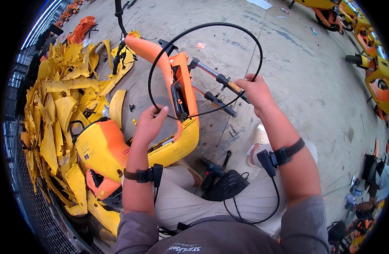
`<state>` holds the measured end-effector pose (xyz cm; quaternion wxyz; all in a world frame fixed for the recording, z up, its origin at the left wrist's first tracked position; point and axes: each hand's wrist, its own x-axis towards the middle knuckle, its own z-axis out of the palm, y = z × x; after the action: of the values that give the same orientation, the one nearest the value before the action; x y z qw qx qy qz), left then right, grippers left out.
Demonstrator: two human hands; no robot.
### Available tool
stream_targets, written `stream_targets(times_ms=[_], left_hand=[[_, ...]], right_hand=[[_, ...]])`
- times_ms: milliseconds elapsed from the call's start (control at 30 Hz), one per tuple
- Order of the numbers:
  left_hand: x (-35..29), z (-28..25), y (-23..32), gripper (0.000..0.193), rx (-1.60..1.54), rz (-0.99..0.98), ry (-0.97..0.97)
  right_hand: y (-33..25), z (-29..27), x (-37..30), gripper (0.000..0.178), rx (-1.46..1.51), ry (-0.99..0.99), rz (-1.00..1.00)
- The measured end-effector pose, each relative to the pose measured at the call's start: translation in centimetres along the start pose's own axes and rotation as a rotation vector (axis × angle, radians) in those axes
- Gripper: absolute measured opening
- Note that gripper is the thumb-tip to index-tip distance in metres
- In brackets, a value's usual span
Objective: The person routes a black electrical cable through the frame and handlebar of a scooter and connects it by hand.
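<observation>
A stiff black cable (pixel 260 48) forms a wide loop in front of me, above a partly stripped scooter. My left hand (pixel 148 125) pinches its lower left side between thumb and fingers. With my right hand (pixel 256 94) I grip the loop's right side, fingers curled round it. Beneath the loop lies the orange and yellow scooter body (pixel 188 137), tipped over, its inner channel exposed with a dark part inside. The fork (pixel 220 80), with two metal tubes, sticks out to the right, just behind my right hand. The handlebar (pixel 119 17) points away at the far left.
Yellow plastic panels (pixel 55 122) are heaped on the left. Between my legs lie a cordless drill (pixel 212 167), a wrench (pixel 227 158) and a black case-like thing (pixel 226 186). Small loose parts dot the concrete floor (pixel 304 84). More yellow scooters (pixel 378 72) stand at the right.
</observation>
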<state>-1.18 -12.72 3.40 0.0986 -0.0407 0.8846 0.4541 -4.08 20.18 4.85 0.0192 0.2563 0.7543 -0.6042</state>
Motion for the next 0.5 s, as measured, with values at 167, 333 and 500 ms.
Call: stream_targets(times_ms=[167, 333, 500], left_hand=[[-0.2, 0.4, 1.1, 0.028, -0.026, 0.007, -0.034], [-0.1, 0.7, 2.2, 0.026, 0.016, 0.049, -0.011], [0.2, 1.1, 2.2, 0.028, -0.051, 0.089, -0.009]], right_hand=[[-0.9, -1.2, -0.3, 0.084, 0.001, 0.07, -0.084], [-1.1, -1.2, -0.1, 0.089, -0.063, 0.212, -0.365], [-2.6, -1.6, -0.9, 0.089, -0.035, 0.24, -0.46]])
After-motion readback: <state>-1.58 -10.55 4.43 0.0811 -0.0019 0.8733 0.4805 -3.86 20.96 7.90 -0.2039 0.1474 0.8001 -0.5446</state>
